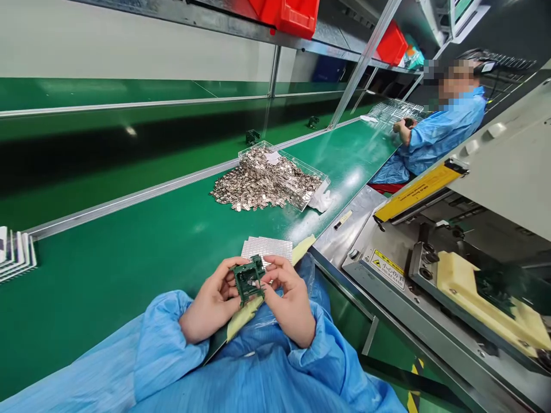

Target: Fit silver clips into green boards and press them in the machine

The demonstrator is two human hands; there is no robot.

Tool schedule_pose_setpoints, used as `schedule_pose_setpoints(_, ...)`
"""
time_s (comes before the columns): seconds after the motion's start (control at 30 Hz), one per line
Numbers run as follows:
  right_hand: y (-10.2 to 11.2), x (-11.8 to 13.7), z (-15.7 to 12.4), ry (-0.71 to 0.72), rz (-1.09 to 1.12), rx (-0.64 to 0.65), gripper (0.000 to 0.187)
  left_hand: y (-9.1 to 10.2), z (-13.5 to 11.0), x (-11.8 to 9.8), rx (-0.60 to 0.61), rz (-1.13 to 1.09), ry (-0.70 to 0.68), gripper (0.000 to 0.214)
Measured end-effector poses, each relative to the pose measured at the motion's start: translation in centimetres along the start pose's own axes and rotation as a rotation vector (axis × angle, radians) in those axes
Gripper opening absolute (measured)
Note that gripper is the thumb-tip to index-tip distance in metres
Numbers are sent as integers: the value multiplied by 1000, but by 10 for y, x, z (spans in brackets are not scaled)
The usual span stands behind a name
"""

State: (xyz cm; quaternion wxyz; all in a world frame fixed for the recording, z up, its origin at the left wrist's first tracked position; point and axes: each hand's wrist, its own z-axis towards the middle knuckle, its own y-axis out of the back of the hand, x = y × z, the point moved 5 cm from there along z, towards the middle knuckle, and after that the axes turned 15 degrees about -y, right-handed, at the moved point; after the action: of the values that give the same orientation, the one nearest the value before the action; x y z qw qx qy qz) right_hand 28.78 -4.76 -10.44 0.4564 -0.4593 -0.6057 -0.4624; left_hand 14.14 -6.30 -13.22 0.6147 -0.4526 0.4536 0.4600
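Countless metal parts (262, 183); green bench (107, 287); held circuit board (248, 278)

We bring our left grip (210, 302) and right grip (289, 301) close together at twelve o'clock, both closed, fingers (275, 274) curled inward, wrists angled toward each other, and our forearms in gathered blue sleeves (166, 344) reaching up from six o'clock.

A clear plastic tray (312, 186) stands on the green conveyor belt (129, 275), with a heap of small metal pieces (258, 180) spilling past its edge. A co-worker in a blue smock (447, 123) sits farther along the belt. 2 red plastic bins (284, 14) rest on the overhead shelf (172, 20). At right, a machine (486, 269) bears a yellow warning label (388, 268) beside a cream jig (486, 304).
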Motion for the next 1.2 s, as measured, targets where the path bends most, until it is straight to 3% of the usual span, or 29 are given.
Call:
schedule_pose_setpoints(0.67, -4, -2, -2, -11, -34, -60, 10, 1, -7, 1, 135, 190, -76, 39)
schedule_pose_setpoints(1.2, -14, -19, -1, -151, 241, -5, 15, 0, -8, -4, -80, 294, -127, 29)
